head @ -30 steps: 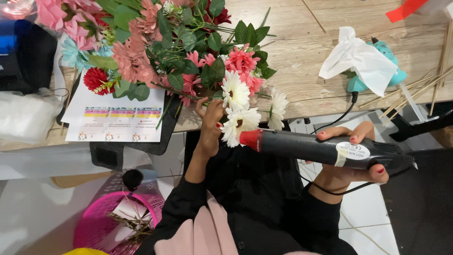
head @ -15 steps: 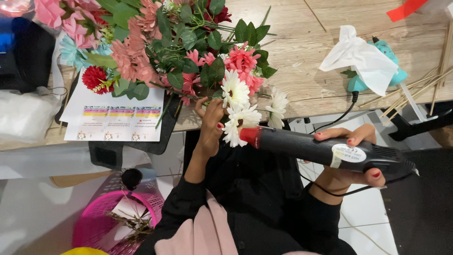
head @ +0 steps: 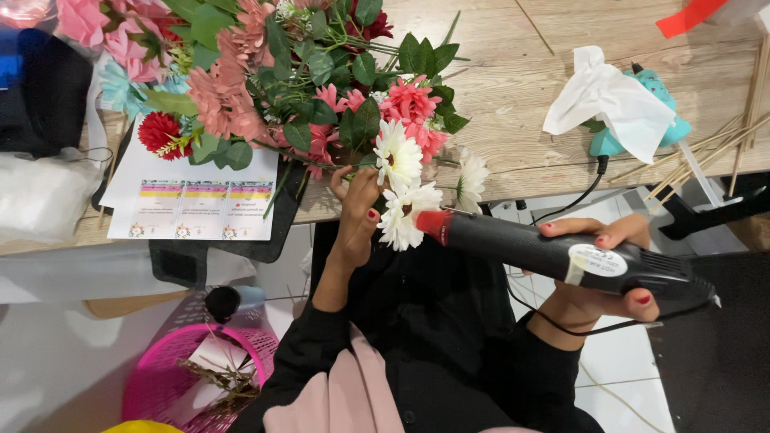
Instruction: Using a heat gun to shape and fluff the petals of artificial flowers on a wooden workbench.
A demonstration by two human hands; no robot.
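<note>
Right hand fingers gripping black glue gun, left hand fingers pinching white daisies, white-labelled.

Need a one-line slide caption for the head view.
Left hand steadies white daisies in a bouquet while right hand aims a black glue gun at them.

Matt black plastic on the glue gun, lightly textured, with a glossy red nozzle tip and a smooth paper label. The white daisies look like soft cloth petals, the green leaves satiny. Pale wood-grain table, smooth and matt. Far right, crumpled white tissue over a glossy teal plastic glue gun. Near left, pink plastic basket, mesh-walled.
</note>
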